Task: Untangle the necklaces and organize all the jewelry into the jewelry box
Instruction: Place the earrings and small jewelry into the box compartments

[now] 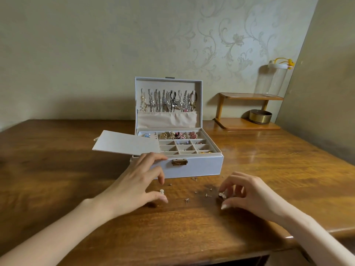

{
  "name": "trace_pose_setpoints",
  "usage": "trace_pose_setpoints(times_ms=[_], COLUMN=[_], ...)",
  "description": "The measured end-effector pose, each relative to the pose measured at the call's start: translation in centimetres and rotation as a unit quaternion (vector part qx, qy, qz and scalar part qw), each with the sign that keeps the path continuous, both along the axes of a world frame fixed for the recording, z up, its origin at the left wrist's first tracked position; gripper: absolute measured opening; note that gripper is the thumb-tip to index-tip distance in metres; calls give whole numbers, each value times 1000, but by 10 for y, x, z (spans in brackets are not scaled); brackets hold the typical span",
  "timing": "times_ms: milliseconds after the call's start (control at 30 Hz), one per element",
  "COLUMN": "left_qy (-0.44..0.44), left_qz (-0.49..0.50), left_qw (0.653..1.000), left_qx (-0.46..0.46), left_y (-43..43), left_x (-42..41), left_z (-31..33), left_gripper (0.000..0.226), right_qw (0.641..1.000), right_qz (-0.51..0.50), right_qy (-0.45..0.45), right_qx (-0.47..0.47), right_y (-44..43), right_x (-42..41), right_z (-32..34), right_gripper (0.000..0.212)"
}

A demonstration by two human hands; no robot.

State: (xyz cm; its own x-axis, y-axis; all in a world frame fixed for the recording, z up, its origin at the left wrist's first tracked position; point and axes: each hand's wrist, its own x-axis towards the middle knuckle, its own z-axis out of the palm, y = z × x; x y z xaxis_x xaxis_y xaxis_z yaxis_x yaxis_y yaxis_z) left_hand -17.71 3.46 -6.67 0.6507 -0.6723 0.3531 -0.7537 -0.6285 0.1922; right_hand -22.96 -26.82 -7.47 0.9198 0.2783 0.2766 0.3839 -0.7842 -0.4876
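Since the necklaces (169,101) hang in separate strands on the hooks of the raised lid at centre frame, and several tray compartments of the jewelry box (201,166) hold pieces, the task is judged mostly complete. What remains is a scatter of stud earrings (186,200) on the table (57,160) just below the box front. The left hand (134,185) hovers with fingers spread above a white stud (162,191), while the right hand (249,194) pinches a small white piece (221,194) right of centre.

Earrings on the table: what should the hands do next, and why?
Probably the left hand should pinch the white stud lying by its thumb and lift it toward the jewelry box, because small studs lie loose on the table while the necklaces hang in the lid.
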Motion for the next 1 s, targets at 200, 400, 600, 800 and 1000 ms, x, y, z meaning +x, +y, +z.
trace_pose_setpoints(times_ms=[200,400,600,800,1000], left_qy=[-2,52,101,77,76], left_qz=[-6,15,43,29,32], left_qw=[1000,998,993,995,992], left_qx=[25,-16,-45,-61,-92], left_y=[-2,3,7,4,5], left_x=[-5,-4,-3,-3,-3], left_z=[-14,-14,-16,-18,-17], left_gripper=[16,22,18,17,17], right_qw=[999,999,997,988,976], right_qz=[-32,-43,-58,-59,-58], right_qy=[-4,-11,-19,-29,-29], right_qx=[21,27,47,142,206], right_y=[2,0,0,5,10], right_x=[-2,-1,0,6,11], right_z=[-4,-4,-2,12,20], right_gripper=[20,15,12,10,7])
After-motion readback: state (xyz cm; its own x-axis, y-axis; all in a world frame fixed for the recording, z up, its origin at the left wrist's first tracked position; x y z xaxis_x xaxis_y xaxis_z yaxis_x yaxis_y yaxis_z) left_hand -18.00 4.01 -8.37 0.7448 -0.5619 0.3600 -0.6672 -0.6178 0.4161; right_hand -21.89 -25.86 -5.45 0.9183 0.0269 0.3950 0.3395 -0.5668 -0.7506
